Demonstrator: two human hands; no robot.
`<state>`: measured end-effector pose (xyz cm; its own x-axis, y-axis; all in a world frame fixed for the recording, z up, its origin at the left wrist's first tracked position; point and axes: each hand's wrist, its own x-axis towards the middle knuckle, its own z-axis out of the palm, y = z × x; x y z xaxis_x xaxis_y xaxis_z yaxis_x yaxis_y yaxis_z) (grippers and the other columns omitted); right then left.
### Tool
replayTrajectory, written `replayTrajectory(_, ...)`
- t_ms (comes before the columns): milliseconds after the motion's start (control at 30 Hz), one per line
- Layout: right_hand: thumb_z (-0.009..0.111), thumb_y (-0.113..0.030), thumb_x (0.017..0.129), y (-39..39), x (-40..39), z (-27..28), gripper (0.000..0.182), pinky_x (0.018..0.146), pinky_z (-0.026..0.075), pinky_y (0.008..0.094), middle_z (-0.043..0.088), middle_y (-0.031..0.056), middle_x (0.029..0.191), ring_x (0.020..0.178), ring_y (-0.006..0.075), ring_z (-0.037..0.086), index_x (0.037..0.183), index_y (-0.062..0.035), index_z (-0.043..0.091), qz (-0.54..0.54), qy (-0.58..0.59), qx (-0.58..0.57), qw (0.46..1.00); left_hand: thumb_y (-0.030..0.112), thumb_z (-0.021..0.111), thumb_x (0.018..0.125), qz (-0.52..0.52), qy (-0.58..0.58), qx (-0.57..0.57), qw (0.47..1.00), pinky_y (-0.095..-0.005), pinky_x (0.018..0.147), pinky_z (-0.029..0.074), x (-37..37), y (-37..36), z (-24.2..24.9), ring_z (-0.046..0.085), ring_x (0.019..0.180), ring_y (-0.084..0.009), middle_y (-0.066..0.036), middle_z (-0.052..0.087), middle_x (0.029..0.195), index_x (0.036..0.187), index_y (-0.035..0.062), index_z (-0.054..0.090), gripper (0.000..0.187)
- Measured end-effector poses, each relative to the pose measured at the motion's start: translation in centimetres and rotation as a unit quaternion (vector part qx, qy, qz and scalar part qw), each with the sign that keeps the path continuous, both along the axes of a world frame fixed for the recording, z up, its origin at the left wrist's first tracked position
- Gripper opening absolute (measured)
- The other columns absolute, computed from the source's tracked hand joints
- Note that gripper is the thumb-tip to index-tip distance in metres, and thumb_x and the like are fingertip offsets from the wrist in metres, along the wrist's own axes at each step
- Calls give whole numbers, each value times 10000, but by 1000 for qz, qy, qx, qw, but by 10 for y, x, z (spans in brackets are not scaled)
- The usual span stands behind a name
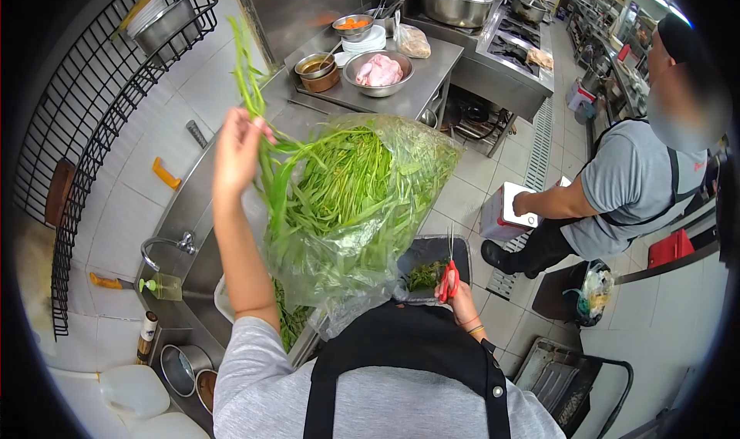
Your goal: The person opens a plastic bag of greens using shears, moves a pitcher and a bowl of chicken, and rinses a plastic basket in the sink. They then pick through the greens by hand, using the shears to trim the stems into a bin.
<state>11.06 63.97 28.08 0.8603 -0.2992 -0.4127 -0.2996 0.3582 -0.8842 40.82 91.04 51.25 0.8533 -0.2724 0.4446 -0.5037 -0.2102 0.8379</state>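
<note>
My left hand (240, 142) is raised above the sink's edge, its fingers closed round a few long green stems (248, 84) that trail down to the pile. A large clear plastic bag (339, 254) full of leafy green stalks (347, 173) lies open in front of me. At the lower right, my right hand (461, 304) grips red-handled scissors (449, 281), blades pointing up and away from me. Beside them is a dark bin (455, 246) with green trimmings (425, 275) inside. More greens (291, 316) lie in a container below the bag.
Left: sink (204, 265) with faucet (169, 246), and a wall rack (100, 100). Ahead: steel table (432, 57) with a bowl of raw poultry (378, 70), plates and pots. Right: a person (636, 177) touches a white-topped tin (509, 211); a trash bin (559, 296) stands nearby.
</note>
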Motion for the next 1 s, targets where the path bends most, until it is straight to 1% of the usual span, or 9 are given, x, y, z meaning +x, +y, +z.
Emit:
replayTrajectory(100,390,-500,886,0,3,1,518,506,367,211,535,56,635,536,96,466,640,-60,508,20,3,-6,1000,125,473,896,-2,-26,-48,999,-234,624,440,9,-4,46,538,677,-108,-38,544,739,915,28,430,107)
replayTrajectory(200,395,-498,885,3,10,6,516,518,371,216,533,59,639,549,100,466,640,-57,502,40,-6,-13,999,132,492,881,21,-100,34,994,-247,612,450,10,-26,55,546,678,-117,-50,555,747,935,27,447,126)
replayTrajectory(300,402,-469,893,8,12,9,502,510,365,213,538,53,630,527,92,457,622,-59,502,46,-15,-15,999,180,571,818,32,-31,171,984,-326,629,465,5,-66,11,573,673,-171,-98,597,748,942,45,460,214)
replayTrajectory(400,409,-465,893,11,10,9,496,510,366,212,541,51,631,528,90,459,627,-58,502,56,-16,-13,998,229,629,776,-59,-27,234,970,-358,707,475,32,-85,-87,607,774,-262,-157,610,904,975,42,546,285)
replayTrajectory(433,413,-461,893,10,9,9,490,508,366,209,543,48,631,531,87,461,629,-59,504,62,-15,-11,998,236,637,765,-6,-116,274,955,-367,733,477,40,-79,-108,611,794,-280,-159,605,955,1026,40,547,338)
replayTrajectory(633,437,-447,890,7,-3,1,462,502,366,197,543,31,612,518,76,463,648,-61,514,44,5,-19,999,113,630,750,85,-49,143,985,-320,680,490,40,-47,-109,619,709,-233,-134,623,843,896,28,618,169)
replayTrajectory(733,438,-450,889,9,-1,1,466,504,368,199,539,29,603,508,76,455,646,-59,512,53,24,-24,998,58,636,730,-32,-46,206,977,-259,618,478,20,-55,-123,581,642,-146,-85,612,771,813,27,648,89)
replayTrajectory(833,437,-454,888,12,5,-2,468,507,369,203,537,25,604,515,71,451,652,-57,516,79,-1,-38,996,64,641,702,-23,-189,267,945,-333,662,478,6,-72,-145,583,700,-249,-91,590,777,817,48,625,117)
replayTrajectory(1000,454,-426,889,18,18,-1,438,526,366,205,528,1,625,554,60,447,683,-47,532,111,-53,-63,990,90,651,693,39,-160,350,922,-380,683,469,12,-84,-158,581,776,-282,-97,591,816,878,77,572,201)
